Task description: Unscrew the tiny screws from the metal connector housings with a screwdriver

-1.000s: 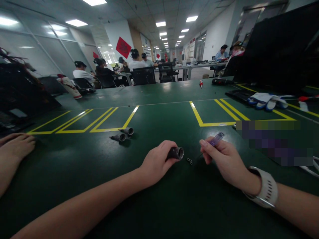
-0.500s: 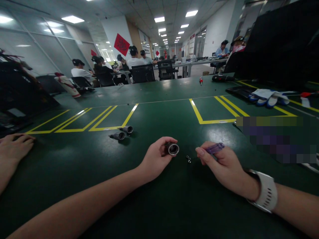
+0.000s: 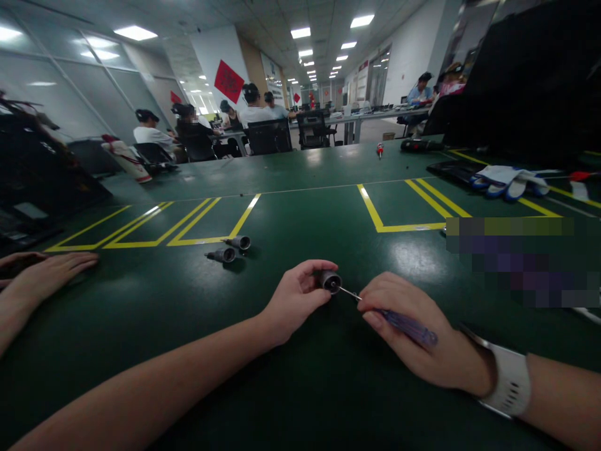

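Screwdriver tip going into the socket I'm holding

My left hand [image 3: 293, 299] pinches the small dark metal cylinder [image 3: 330, 280] just above the green mat [image 3: 305, 213]; my right hand [image 3: 413, 332] grips the translucent purple screwdriver [image 3: 404, 324], thin steel shank at its open end; next, I judge, steady seating and a careful turn.
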`<state>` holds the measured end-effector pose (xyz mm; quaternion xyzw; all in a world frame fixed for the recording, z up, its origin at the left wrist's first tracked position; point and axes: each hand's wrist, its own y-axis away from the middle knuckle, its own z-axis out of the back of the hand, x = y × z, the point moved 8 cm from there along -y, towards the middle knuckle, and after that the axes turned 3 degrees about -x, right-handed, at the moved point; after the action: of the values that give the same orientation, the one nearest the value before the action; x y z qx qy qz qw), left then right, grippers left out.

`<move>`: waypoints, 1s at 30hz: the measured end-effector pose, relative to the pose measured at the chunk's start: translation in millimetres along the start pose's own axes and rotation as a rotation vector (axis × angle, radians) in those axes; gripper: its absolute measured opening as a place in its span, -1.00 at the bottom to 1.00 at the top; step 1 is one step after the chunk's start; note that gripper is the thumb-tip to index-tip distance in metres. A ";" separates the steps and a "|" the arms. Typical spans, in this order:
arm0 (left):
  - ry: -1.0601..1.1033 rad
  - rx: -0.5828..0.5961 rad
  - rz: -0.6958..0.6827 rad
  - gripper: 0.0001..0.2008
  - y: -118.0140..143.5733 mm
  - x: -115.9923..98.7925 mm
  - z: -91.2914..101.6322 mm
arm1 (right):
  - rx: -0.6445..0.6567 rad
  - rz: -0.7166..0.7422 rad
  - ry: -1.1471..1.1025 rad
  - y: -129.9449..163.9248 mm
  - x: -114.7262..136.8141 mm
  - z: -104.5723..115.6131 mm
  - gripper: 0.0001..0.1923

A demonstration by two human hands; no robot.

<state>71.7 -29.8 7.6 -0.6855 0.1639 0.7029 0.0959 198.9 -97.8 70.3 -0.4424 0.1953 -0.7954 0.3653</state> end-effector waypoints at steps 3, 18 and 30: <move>-0.029 -0.003 -0.015 -0.64 -0.3 0.6 1.0 | 0.045 0.045 0.087 0.8 3.4 -4.7 -0.88; -0.148 -0.082 -0.066 -0.75 0.3 -2.6 3.3 | 0.128 0.186 0.265 0.9 16.5 -16.0 -0.87; -0.123 -0.057 -0.026 -0.71 -3.1 1.3 6.0 | -0.221 -0.199 0.025 0.4 -18.5 19.1 -0.80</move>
<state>67.2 -24.8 6.0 -0.6456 0.1287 0.7467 0.0953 221.6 -83.9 69.9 -0.4873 0.2413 -0.8067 0.2312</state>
